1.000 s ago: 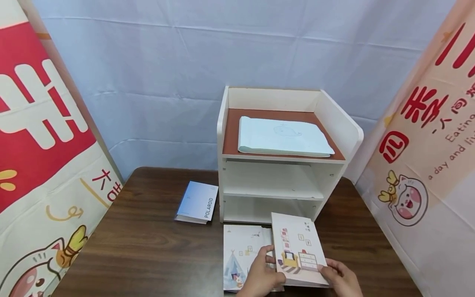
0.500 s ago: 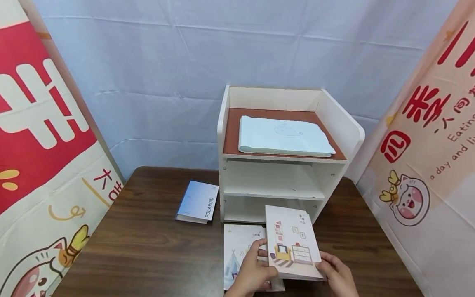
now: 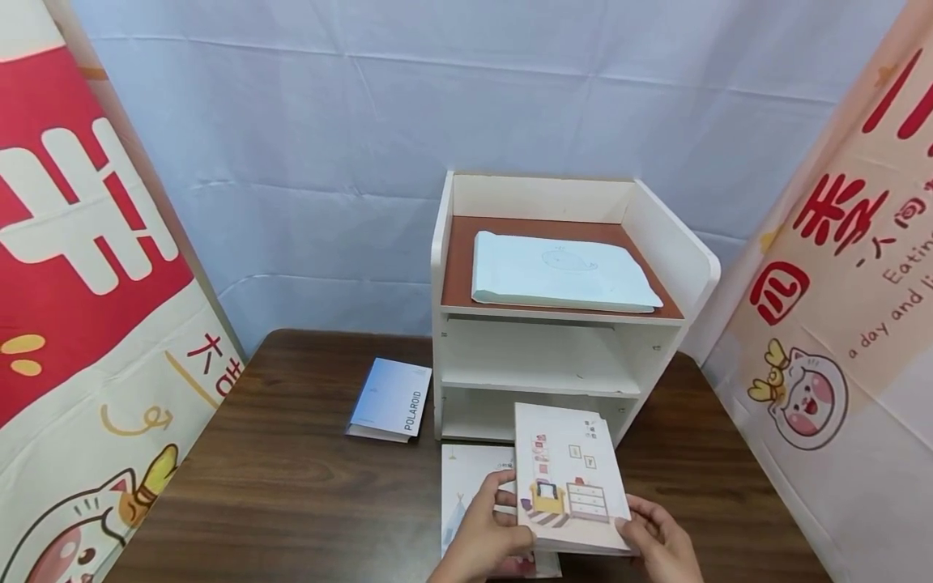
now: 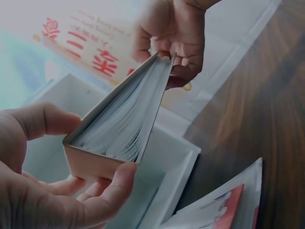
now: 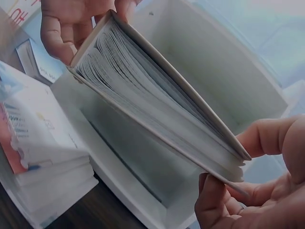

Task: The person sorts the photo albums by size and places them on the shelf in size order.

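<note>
Both hands hold a photo album (image 3: 570, 478) with a yellow sofa and a chest of drawers on its white cover. Its thick bundle of pages (image 4: 126, 119) shows edge-on in the left wrist view. The left hand (image 3: 484, 526) grips the album at its spine side, thumb on the front cover. At the opposite, open edge the right hand (image 3: 659, 538) pinches the covers. Under and left of it, a second album (image 3: 466, 478) with a tent picture lies on the table, partly covered by the left hand and the held album.
Behind the albums stands a white shelf unit (image 3: 539, 387), with a pale sketch-covered pad (image 3: 564, 271) on its brown top. A blue POLAROID album (image 3: 389, 399) lies on the dark wooden table (image 3: 291, 478) left of the shelf. Printed cloths hang at both sides.
Both hands have shifted the held album left and slightly up, so it covers more of the tent album. Their grip has stayed much the same.
</note>
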A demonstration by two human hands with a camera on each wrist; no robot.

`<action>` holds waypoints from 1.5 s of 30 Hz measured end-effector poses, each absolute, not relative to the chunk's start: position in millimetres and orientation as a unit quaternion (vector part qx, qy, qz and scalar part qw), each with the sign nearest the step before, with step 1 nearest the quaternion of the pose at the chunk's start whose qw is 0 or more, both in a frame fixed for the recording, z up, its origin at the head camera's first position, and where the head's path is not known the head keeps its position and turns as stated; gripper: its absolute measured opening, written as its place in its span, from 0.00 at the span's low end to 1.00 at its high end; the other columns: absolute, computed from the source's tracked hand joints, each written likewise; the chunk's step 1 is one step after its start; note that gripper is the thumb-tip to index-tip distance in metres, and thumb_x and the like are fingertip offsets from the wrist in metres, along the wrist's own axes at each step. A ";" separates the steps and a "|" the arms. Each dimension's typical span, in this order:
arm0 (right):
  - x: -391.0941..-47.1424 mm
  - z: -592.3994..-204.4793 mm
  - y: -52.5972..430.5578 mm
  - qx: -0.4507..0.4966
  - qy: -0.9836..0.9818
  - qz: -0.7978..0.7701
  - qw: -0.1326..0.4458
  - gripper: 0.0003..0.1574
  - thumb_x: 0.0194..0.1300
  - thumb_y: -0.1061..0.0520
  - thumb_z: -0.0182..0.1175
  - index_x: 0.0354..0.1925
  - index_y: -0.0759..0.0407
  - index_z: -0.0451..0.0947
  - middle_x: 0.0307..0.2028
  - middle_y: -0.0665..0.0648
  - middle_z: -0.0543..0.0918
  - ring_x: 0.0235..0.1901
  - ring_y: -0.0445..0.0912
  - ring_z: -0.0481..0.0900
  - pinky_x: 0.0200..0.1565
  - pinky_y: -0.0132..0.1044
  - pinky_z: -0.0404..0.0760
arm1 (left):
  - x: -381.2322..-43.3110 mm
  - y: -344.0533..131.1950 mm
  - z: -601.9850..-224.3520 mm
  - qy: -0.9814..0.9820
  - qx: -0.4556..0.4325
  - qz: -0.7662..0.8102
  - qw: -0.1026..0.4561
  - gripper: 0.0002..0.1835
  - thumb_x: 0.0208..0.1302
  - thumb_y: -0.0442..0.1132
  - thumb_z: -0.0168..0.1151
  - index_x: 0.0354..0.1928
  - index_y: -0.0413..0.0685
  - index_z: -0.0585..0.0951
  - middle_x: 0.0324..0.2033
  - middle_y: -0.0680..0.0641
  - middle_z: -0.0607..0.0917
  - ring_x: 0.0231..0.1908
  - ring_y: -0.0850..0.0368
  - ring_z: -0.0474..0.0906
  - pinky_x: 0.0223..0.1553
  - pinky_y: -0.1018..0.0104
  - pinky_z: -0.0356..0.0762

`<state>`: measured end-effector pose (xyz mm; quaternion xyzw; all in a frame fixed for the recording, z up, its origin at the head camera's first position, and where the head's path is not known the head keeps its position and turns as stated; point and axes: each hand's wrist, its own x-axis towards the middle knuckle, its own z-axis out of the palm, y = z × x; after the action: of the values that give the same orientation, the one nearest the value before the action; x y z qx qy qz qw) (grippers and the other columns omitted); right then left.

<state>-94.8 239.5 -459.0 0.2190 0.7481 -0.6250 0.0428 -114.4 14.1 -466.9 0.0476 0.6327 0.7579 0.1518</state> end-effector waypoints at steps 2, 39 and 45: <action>-93.0 -456.5 236.8 0.220 0.742 -0.632 0.038 0.37 0.58 0.62 0.58 0.61 0.77 0.58 0.39 0.58 0.79 0.33 0.46 0.76 0.32 0.40 0.78 | -113.9 11.0 -464.9 0.636 0.053 0.755 0.150 0.42 0.34 0.20 0.56 0.62 0.38 0.63 0.36 0.44 0.70 0.31 0.54 0.74 0.26 0.60 0.79; -92.3 -433.8 192.7 0.171 0.697 -0.696 -0.004 0.34 0.58 0.63 0.60 0.60 0.72 0.60 0.41 0.60 0.75 0.32 0.46 0.76 0.28 0.38 0.76 | -109.7 -32.7 -436.2 0.599 0.044 0.786 0.148 0.44 0.35 0.22 0.56 0.64 0.43 0.63 0.43 0.39 0.68 0.37 0.50 0.71 0.25 0.66 0.74; -95.7 -431.5 183.8 0.149 0.685 -0.713 -0.011 0.33 0.58 0.66 0.58 0.59 0.73 0.59 0.40 0.60 0.75 0.31 0.46 0.75 0.28 0.36 0.74 | -112.2 -42.1 -434.5 0.596 0.051 0.790 0.134 0.43 0.39 0.23 0.57 0.65 0.43 0.62 0.44 0.39 0.70 0.38 0.50 0.71 0.27 0.64 0.75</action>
<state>-95.7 183.8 -431.5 0.1492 0.6848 -0.7132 -0.0106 -112.2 -42.1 -434.5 0.0513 0.5957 0.7903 0.1340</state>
